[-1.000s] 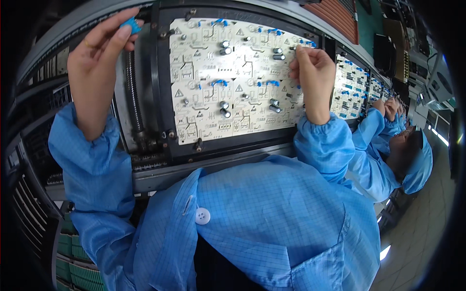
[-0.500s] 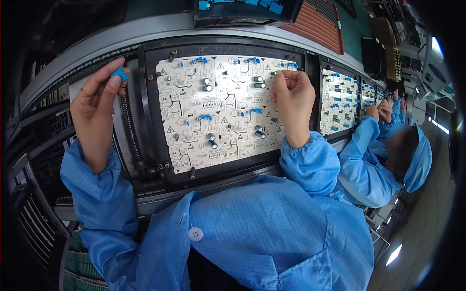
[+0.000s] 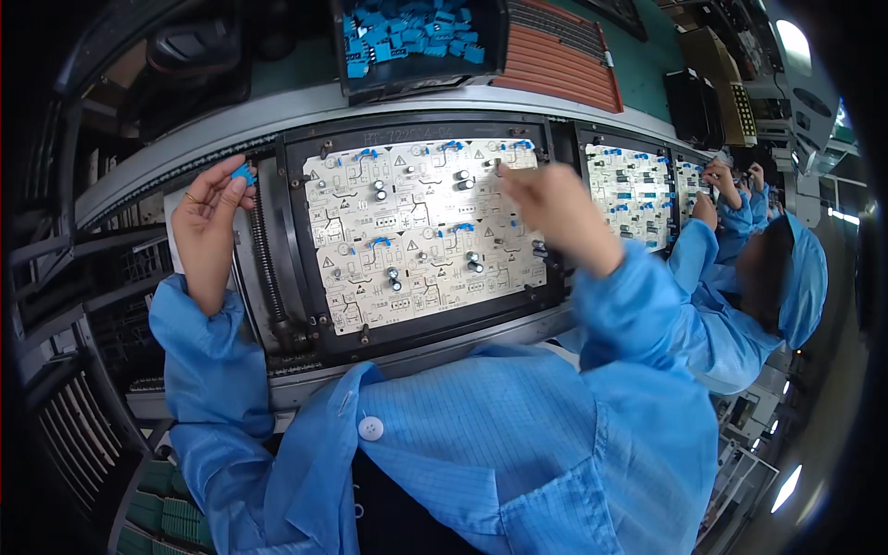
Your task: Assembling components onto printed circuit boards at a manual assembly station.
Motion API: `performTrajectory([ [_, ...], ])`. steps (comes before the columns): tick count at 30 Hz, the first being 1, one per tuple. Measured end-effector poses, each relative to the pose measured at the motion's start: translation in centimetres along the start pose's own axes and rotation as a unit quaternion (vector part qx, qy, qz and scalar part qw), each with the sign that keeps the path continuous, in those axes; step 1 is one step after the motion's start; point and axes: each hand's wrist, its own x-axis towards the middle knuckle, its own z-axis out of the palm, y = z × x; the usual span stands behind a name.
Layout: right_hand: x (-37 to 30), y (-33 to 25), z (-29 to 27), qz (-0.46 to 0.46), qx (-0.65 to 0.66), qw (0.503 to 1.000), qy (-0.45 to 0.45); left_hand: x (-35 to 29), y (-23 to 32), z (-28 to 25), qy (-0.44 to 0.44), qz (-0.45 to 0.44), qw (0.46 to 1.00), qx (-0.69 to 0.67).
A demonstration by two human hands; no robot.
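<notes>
My left hand (image 3: 209, 229) is raised beside the left end of a black frame (image 3: 294, 199), pinching a small blue connector block (image 3: 243, 174) between thumb and fingers. Inside the frame lies a cream circuit board panel (image 3: 356, 305), its repeated sections fitted with black cylindrical capacitors (image 3: 463, 179) and small blue disc parts (image 3: 450, 146). Over the panel's right side my right hand (image 3: 555, 208) is smeared by motion. Its fingertips are just below a small dark part (image 3: 499, 168) near the upper right corner, and whether they hold anything is hidden.
Beyond the rail stands a black bin (image 3: 421, 85) heaped with blue connector blocks, with stacked orange-red strips (image 3: 560, 55) beside it. More framed panels (image 3: 629, 190) continue along the line at right, where a co-worker in a blue smock (image 3: 731, 314) works close by.
The view has shifted, bringing more of the bin into sight. My right hand has drawn back slightly toward me and right, uncovering capacitors at the panel's lower right. My left hand keeps its connector block.
</notes>
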Motion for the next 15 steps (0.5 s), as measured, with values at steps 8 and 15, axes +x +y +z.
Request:
performTrajectory([
  [8,11.9,14.8,-7.3,-0.082,-0.144,0.931,0.325,-2.3,3.7,1.8,-0.020,0.049,0.995,0.088],
  [15,14.6,17.5,-6.6,-0.139,-0.200,0.920,0.308,-9.9,8.0,6.7,-0.033,-0.019,0.998,0.041],
])
